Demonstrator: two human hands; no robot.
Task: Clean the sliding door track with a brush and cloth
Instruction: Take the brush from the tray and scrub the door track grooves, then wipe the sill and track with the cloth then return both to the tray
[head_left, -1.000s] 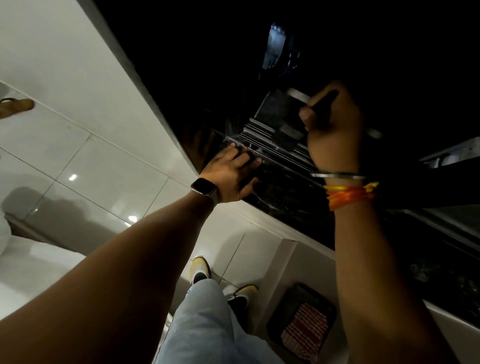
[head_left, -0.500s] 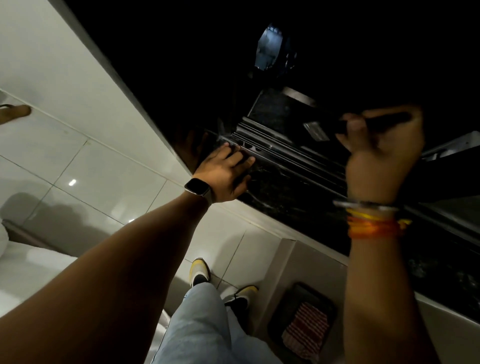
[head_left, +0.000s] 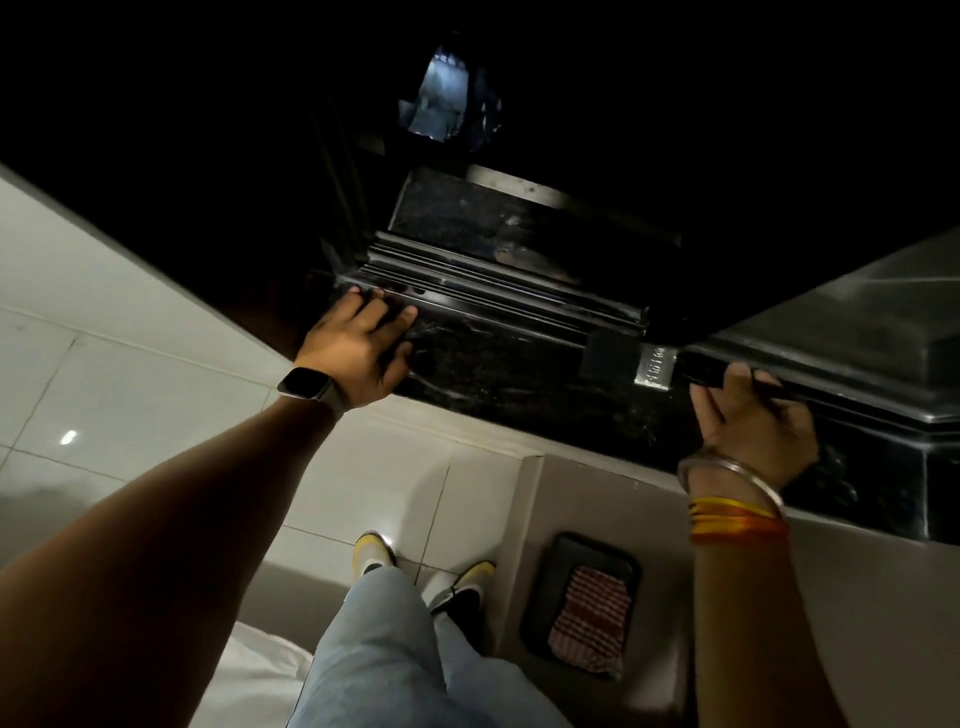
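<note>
The dark metal sliding door track (head_left: 498, 291) runs across the black stone sill (head_left: 509, 374) in the middle of the view. My left hand (head_left: 358, 343), with a watch on its wrist, lies flat with fingers spread on the track's left end. My right hand (head_left: 748, 415) is closed around the dark handle of a paint brush (head_left: 654, 364), whose silver ferrule and black bristles point left over the sill, just off the track's right end. A red and white striped cloth (head_left: 592, 618) lies in a black tray low on the right.
The black tray (head_left: 623, 561) sits on a grey ledge below the sill. My legs and yellow shoes (head_left: 371, 553) stand on glossy white floor tiles. A white cushion or sheet (head_left: 249, 670) is at the bottom left. Beyond the track it is dark.
My right hand has drawn the brush rightward and toward me, from over the track's middle to the sill's right end. My left hand has stayed on the track's left end.
</note>
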